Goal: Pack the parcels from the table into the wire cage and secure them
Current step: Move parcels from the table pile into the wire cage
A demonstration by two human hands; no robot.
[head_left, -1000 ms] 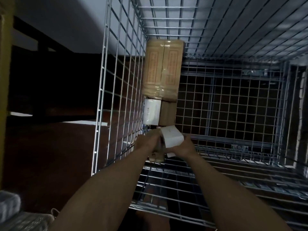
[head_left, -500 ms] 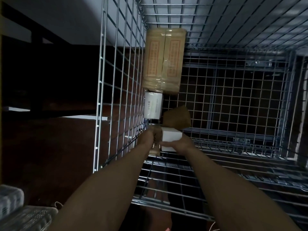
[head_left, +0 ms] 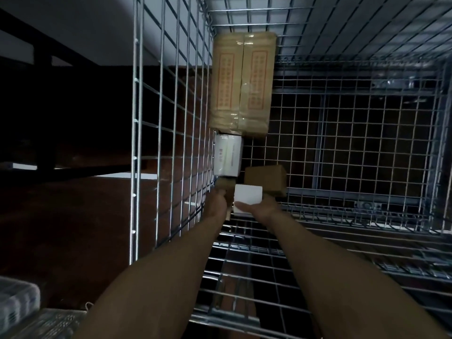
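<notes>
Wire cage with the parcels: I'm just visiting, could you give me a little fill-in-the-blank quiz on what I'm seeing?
1. The right hand holds a ___ box.
2. The left hand grips a ___ carton.
3. The largest parcel lies along the cage's ___ wall.
Missing words: white, brown, left.

Parcels (head_left: 242, 84) along cage (head_left: 171, 118) left wall; box (head_left: 265, 179) seemingly rightward.

Arms outstretched; left grip (head_left: 218, 204), right grip (head_left: 263, 208) curled, adjacent.
</notes>
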